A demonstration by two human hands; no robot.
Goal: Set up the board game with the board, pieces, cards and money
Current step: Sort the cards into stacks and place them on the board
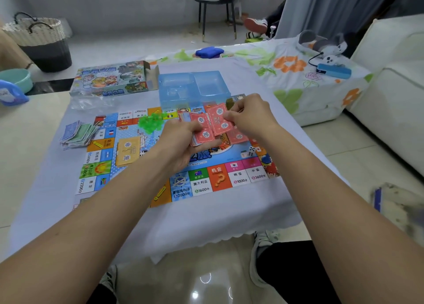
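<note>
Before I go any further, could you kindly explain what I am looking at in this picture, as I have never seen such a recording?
There is no machine here: a camera worn on a person's head looks down at their two bare hands. On a cloth-covered table lies a game board. The left hand holds a stack of red cards, and the right hand pinches one red card in its grip. Also there: paper money, green pieces, a yellow card deck, dice, a blue tray and the game box.
</note>
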